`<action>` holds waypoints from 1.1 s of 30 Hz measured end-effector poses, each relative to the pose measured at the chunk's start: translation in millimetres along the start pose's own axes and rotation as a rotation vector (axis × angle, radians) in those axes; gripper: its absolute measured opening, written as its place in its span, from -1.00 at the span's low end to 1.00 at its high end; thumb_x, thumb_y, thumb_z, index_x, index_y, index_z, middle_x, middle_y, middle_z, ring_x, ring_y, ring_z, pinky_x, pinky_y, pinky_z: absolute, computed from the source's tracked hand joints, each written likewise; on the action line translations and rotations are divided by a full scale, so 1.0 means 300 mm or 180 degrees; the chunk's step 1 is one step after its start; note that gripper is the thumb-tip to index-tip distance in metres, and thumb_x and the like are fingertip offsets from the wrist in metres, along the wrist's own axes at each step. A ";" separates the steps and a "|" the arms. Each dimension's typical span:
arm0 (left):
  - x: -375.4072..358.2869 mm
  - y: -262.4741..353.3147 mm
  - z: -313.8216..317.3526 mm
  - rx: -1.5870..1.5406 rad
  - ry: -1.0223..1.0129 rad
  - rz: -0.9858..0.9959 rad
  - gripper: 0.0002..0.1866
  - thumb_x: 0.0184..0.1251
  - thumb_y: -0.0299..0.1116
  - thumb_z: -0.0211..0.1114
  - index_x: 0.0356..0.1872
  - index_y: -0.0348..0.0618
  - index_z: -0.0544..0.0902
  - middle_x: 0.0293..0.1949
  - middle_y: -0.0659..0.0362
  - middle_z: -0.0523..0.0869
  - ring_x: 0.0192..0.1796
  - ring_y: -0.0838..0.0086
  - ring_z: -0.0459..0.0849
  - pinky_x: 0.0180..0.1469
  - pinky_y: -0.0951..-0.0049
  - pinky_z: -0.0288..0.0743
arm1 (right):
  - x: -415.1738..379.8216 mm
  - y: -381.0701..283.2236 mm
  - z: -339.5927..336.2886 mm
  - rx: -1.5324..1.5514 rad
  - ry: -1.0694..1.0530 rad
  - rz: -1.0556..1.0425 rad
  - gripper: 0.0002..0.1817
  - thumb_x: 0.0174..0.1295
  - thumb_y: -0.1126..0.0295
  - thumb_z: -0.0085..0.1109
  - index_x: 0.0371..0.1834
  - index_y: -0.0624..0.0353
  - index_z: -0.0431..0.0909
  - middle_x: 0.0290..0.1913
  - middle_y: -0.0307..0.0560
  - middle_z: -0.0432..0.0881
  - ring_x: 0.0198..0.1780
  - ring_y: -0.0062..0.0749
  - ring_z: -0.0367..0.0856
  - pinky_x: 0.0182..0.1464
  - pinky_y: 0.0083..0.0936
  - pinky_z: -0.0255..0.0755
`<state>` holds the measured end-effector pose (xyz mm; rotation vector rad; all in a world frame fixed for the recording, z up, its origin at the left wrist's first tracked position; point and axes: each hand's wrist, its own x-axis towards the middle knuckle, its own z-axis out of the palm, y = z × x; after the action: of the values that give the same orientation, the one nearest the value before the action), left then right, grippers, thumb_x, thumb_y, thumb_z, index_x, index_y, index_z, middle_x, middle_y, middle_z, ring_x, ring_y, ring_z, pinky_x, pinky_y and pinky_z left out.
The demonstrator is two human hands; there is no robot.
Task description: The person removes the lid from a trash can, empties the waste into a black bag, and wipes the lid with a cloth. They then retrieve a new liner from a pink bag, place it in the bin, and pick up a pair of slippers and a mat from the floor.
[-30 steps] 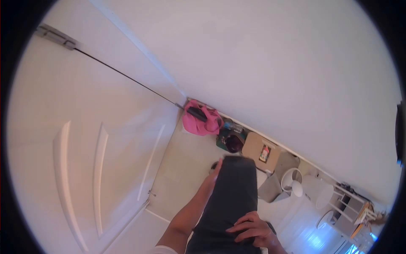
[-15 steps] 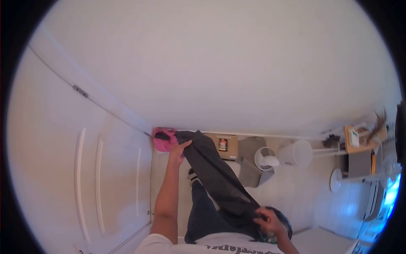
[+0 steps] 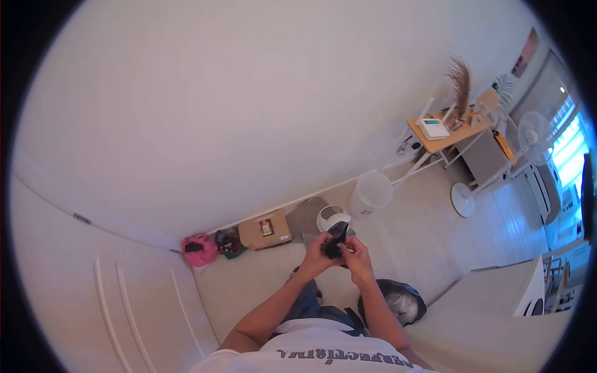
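Dark cloth (image 3: 336, 244) is bunched up between my two hands, in front of my chest. My left hand (image 3: 318, 256) grips it from the left, fingers closed round it. On the other side, my right hand (image 3: 356, 258) pinches its edge with bent fingers. Most of the cloth's shape is hidden in the bunch. Below and to the right of my hands stands a round dark container (image 3: 393, 301) with pale, clear-looking material in it.
Along the wall lie a pink bag (image 3: 200, 250) and a cardboard box (image 3: 252, 234). Beyond my hands stand a white round item (image 3: 331, 216) and a white bin (image 3: 373, 191). Farther right are a wooden desk (image 3: 438, 145), a fan (image 3: 463, 200) and a white cabinet (image 3: 491, 289).
The dark cloth, earlier stretched long between my hands, is now gathered into a small bunch. My hands have come together, and the view has turned and shifted to the right.
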<state>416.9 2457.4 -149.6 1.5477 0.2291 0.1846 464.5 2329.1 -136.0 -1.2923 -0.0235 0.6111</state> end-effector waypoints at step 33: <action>0.935 -0.120 0.036 0.1436 -0.1169 -0.0606 -0.53 -0.35 -0.78 0.14 -0.32 -0.05 0.68 -0.15 0.21 0.55 -0.13 0.39 0.48 -0.03 0.49 0.38 | 0.761 -0.201 -0.678 -0.0874 0.0755 0.0465 -0.81 0.33 0.24 0.05 -0.11 0.06 0.45 -0.30 -0.32 0.55 -0.29 -0.60 0.50 -0.27 -0.64 0.37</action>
<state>689.5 2519.6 -193.8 1.9597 0.1290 -0.3218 752.5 2239.5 -214.3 -1.6370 0.1897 0.5890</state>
